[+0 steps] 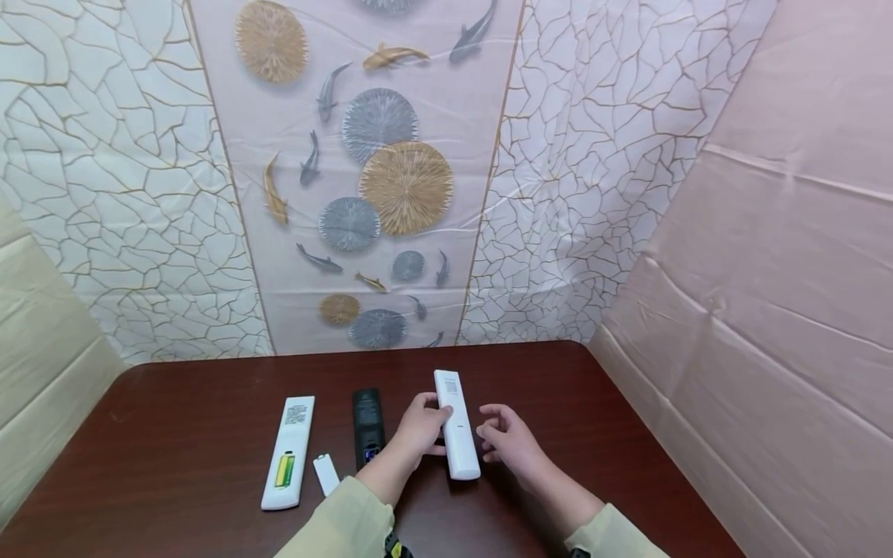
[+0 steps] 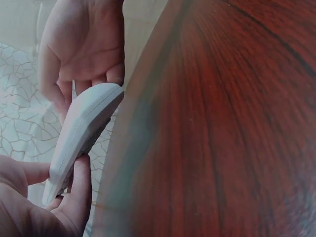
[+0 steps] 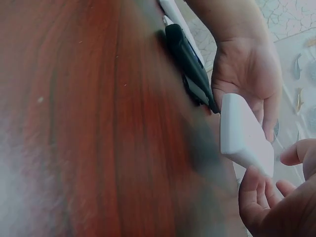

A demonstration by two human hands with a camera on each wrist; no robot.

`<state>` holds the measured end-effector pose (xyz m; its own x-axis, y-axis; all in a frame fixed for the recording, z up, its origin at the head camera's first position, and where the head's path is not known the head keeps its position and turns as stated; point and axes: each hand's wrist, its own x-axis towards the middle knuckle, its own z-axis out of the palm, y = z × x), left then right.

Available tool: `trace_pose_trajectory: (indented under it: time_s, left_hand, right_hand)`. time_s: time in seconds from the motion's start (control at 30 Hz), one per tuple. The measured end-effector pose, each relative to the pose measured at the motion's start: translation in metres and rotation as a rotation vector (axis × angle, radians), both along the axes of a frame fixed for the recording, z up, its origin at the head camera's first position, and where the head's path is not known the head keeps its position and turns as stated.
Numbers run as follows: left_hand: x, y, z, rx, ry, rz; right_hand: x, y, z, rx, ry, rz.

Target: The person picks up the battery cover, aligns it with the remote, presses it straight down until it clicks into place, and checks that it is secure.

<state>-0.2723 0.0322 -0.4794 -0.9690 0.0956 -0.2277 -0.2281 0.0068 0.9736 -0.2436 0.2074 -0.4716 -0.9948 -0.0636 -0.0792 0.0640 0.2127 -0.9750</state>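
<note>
My left hand (image 1: 421, 426) holds a white remote control (image 1: 456, 426) by its left edge, thumb on the back and fingers underneath. The remote lies back side up, with a printed label near its far end and a small dark mark at mid-length. To its right is my right hand (image 1: 512, 443), fingers loosely bent and beside the remote's edge. In the right wrist view, the fingers of this right hand (image 3: 281, 207) are right at the underside of the remote (image 3: 244, 133). The left wrist view shows the remote (image 2: 81, 133) side-on between both hands.
On the dark red wooden table (image 1: 209, 434) lie a second white remote (image 1: 288, 449) with a green-and-yellow battery pattern, a small white cover (image 1: 325, 473), and a black remote (image 1: 367, 422) partly hidden by the left forearm. Patterned cloth walls (image 1: 558, 194) stand around the table.
</note>
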Motion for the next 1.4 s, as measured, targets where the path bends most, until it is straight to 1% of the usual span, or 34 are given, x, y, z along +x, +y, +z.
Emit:
trace_pose_trajectory:
  time_s: [0.17, 0.3, 0.5, 0.67, 0.8, 1.1, 1.23, 1.4]
  left_hand:
    - [-0.001, 0.002, -0.006, -0.031, 0.003, 0.009]
    - [-0.001, 0.003, -0.007, -0.04, 0.001, 0.008]
    - [-0.005, 0.004, -0.012, -0.018, -0.019, -0.005]
    - [-0.007, 0.003, -0.016, -0.009, -0.035, -0.009]
    - [-0.008, 0.003, -0.016, -0.013, -0.046, -0.011]
    - [-0.007, 0.003, -0.011, -0.002, -0.059, -0.039]
    - [-0.007, 0.003, -0.011, -0.011, -0.055, -0.043]
    - [-0.008, 0.001, -0.012, -0.023, -0.056, -0.053]
  right_hand:
    - [0.003, 0.008, -0.002, 0.004, -0.01, -0.005]
    - [0.006, 0.012, -0.003, 0.006, -0.02, -0.012]
    - [0.012, 0.016, -0.002, 0.012, -0.028, 0.0]
    - [0.013, 0.017, -0.003, 0.017, -0.034, 0.014]
    - [0.013, 0.018, -0.004, 0.02, -0.03, 0.015]
    - [0.014, 0.017, -0.006, 0.007, -0.012, -0.002]
    - [0.013, 0.017, -0.007, 0.014, -0.002, -0.001]
    - [0.013, 0.016, -0.007, 0.006, -0.015, 0.0]
